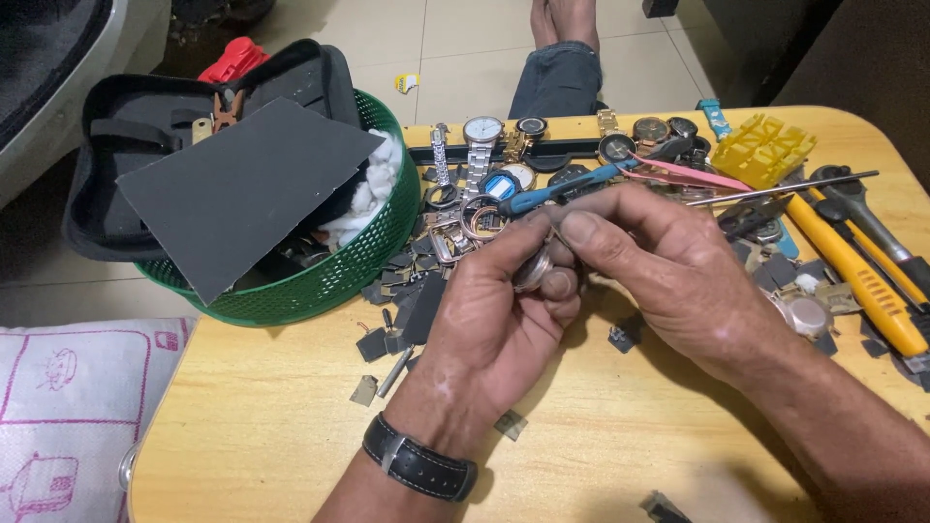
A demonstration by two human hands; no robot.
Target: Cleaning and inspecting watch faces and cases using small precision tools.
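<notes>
My left hand (489,315), with a black strap watch (418,467) on its wrist, grips a small round silver watch case (535,269) between thumb and fingers above the wooden table (271,426). My right hand (668,266) comes in from the right and pinches the same watch case at its top edge with thumb and forefinger. Most of the case is hidden by my fingers.
A green basket (334,276) at the left holds a black pouch, a dark sandpaper sheet (242,184) and white cotton. Several watches (482,136), a blue-handled screwdriver (552,192), pink tweezers (693,174), a yellow holder (763,147) and a yellow knife (857,276) lie behind and right. Dark scraps litter the table.
</notes>
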